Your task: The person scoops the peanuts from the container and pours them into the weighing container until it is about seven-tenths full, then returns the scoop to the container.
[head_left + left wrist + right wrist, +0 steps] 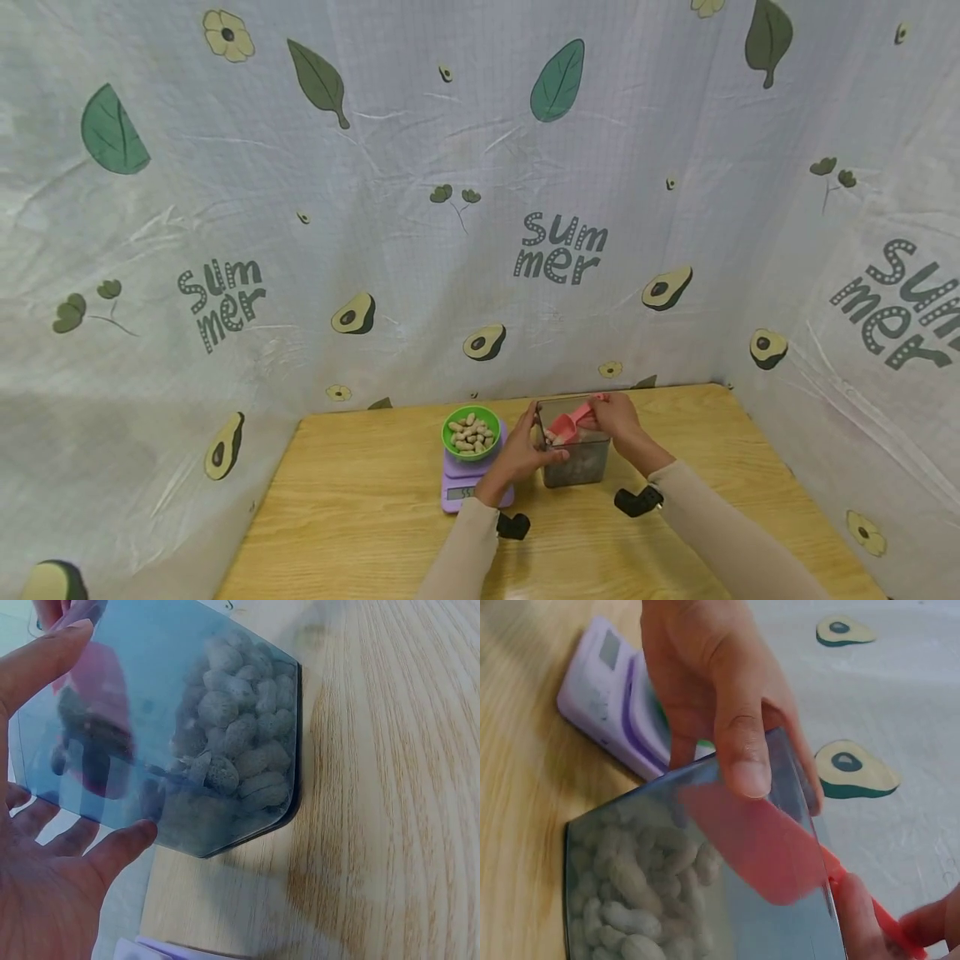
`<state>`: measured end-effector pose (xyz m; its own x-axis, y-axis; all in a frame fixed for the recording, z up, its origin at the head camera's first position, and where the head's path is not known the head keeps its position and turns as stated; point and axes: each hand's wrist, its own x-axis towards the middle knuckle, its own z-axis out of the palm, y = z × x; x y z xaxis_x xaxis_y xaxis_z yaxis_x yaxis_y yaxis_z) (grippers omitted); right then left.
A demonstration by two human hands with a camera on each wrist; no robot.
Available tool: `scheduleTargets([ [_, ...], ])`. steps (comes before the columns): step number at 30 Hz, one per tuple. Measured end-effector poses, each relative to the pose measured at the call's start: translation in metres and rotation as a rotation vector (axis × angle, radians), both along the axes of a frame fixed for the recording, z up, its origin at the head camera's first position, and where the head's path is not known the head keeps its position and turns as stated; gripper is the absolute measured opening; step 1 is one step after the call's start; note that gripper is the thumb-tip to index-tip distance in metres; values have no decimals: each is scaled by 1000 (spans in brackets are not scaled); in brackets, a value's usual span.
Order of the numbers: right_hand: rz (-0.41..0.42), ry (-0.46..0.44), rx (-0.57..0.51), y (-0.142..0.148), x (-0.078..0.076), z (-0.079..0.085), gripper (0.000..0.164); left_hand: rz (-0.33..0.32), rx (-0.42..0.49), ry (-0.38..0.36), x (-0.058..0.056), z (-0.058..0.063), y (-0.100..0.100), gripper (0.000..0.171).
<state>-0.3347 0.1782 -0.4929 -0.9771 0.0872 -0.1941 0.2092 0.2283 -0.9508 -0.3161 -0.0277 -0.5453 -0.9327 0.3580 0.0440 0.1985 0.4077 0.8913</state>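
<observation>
A clear bin (pixel 573 468) of unshelled peanuts (pixel 240 742) stands on the wooden table. My left hand (pixel 519 454) grips its left side, the thumb along the front wall and the other fingers along the side. With my right hand (pixel 618 419) I hold a pink scoop (pixel 567 426) by its handle. Through the wall, the right wrist view shows the scoop's blade (pixel 765 844) tilted inside the bin, above the peanut heap. What the scoop carries is mostly hidden.
Left of the bin sits a purple kitchen scale (pixel 452 492), its display partly covered by my left wrist. A green bowl (pixel 452 451) of peanuts rests on it. A printed sheet (pixel 405 250) hangs behind the table (pixel 360 492) and along its sides.
</observation>
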Motion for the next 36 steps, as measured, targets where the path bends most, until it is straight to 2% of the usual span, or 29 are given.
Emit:
scheduleTargets([
  [9,-55,-19,-289,12,5,-1,42,-18,18,-4,-1,-1,-1,114],
  [21,-118,-71,-548,26,17,-4,48,-15,-22,-16,1,1,0,113],
  [27,-129,-75,-612,32,20,-2,48,-19,-46,-14,3,2,-3,113],
  [33,-128,-29,-595,35,19,6,26,-5,-27,9,6,8,-8,114],
  [36,-125,-17,-583,34,19,13,31,-1,-16,12,7,14,-11,113],
])
